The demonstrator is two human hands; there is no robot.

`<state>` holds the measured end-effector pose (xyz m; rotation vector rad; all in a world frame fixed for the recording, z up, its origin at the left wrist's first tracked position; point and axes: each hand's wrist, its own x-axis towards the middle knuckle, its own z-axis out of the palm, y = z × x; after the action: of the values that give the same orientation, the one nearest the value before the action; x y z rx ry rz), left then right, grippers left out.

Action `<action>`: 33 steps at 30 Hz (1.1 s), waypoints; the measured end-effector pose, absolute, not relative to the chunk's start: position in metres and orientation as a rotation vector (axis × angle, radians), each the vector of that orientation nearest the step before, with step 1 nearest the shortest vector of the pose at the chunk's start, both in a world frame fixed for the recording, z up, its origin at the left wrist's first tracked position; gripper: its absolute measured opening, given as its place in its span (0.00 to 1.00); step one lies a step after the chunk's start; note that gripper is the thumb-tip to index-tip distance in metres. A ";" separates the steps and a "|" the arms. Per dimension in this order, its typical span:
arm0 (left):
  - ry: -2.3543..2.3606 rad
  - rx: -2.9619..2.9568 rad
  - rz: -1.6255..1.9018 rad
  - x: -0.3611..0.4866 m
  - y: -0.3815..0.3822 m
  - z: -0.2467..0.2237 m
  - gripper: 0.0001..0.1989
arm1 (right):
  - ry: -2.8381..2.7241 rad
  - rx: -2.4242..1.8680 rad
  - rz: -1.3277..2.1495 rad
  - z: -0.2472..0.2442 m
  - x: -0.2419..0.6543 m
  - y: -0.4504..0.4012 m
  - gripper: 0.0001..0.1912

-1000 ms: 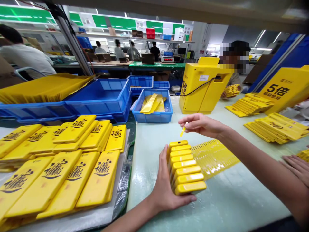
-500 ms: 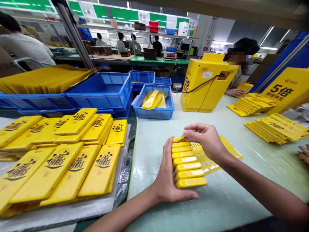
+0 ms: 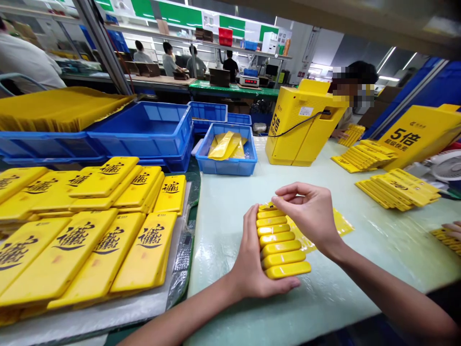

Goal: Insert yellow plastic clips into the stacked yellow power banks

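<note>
My left hand (image 3: pixel 252 262) is wrapped round a row of several yellow power-bank-like cases (image 3: pixel 283 247), their narrow ends facing me. At the far end of that row, my right hand (image 3: pixel 309 211) pinches with thumb and forefinger near a small dark spot; what the fingertips hold is too small to make out. Flat yellow plastic sleeves (image 3: pixel 340 223) lie on the table, partly under my right hand. To the left, several rows of yellow cases with black lettering (image 3: pixel 144 250) rest on a white-lined tray.
A blue bin (image 3: pixel 228 166) holds yellow wrappers. Larger blue bins (image 3: pixel 140 137) stand at the left back. Beyond my hands is a yellow box-shaped unit (image 3: pixel 297 125) with a black cable. Stacked yellow packs (image 3: pixel 396 190) lie at right, near another person's hand (image 3: pixel 452 229).
The view has shifted slightly. My right fingertips have lifted a little from the far end of the row, where a dark spot now shows. My left hand keeps its grip.
</note>
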<state>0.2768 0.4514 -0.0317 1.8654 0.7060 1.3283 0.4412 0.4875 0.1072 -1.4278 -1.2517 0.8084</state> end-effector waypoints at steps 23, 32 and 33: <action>0.772 1.833 1.274 0.280 0.451 -0.032 0.80 | -1.405 -1.467 0.796 0.118 0.443 0.498 0.19; 0.774 1.866 1.280 0.279 0.451 -0.033 0.83 | -1.275 -1.312 0.357 0.118 0.433 0.464 0.11; 0.775 1.866 1.277 0.279 0.451 -0.033 0.83 | -1.287 -1.317 0.363 0.119 0.433 0.464 0.11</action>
<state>0.2787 0.4512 -0.0330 1.8660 0.7755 1.2767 0.4334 0.4643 0.1187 -1.3169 -1.2870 0.3627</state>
